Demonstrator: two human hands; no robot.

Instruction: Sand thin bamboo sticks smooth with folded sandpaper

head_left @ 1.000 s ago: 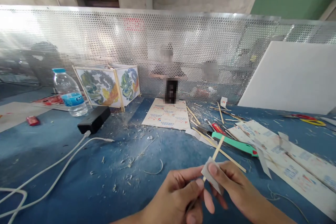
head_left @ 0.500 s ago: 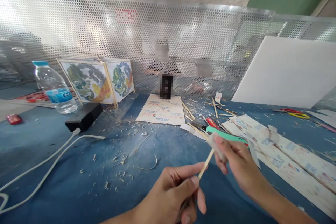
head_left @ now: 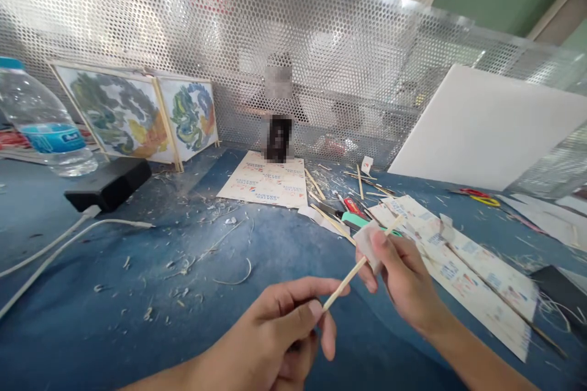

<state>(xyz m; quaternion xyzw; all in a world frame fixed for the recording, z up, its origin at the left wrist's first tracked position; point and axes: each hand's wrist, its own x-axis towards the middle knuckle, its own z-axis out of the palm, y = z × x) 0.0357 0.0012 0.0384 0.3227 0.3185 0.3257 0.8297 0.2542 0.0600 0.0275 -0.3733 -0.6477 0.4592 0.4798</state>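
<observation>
My left hand [head_left: 288, 330] pinches the near end of a thin pale wooden stick [head_left: 345, 281] between thumb and fingers. The stick slants up and to the right. Around its farther part my right hand [head_left: 398, 275] presses a small folded piece of sandpaper [head_left: 368, 243], pale side outward. The stick's far tip pokes out beyond the sandpaper. Behind my right hand lies a turquoise-handled tool [head_left: 355, 220], partly covered by the fingers. A red cutter [head_left: 352, 204] and more thin sticks [head_left: 334, 223] lie beside it.
Sandpaper sheets lie at the centre [head_left: 263, 186] and right. At left stand a painted paper lantern [head_left: 119, 113], a water bottle [head_left: 55, 140] and a black box [head_left: 110, 183] with a white cable. Scissors [head_left: 481, 197], a white board [head_left: 495, 128] and shavings surround. A perforated metal screen [head_left: 343, 73] closes the back.
My right hand with the sandpaper has slid nearer along the stick, so the far tip now shows past it. The view has turned slightly right and tilted.
</observation>
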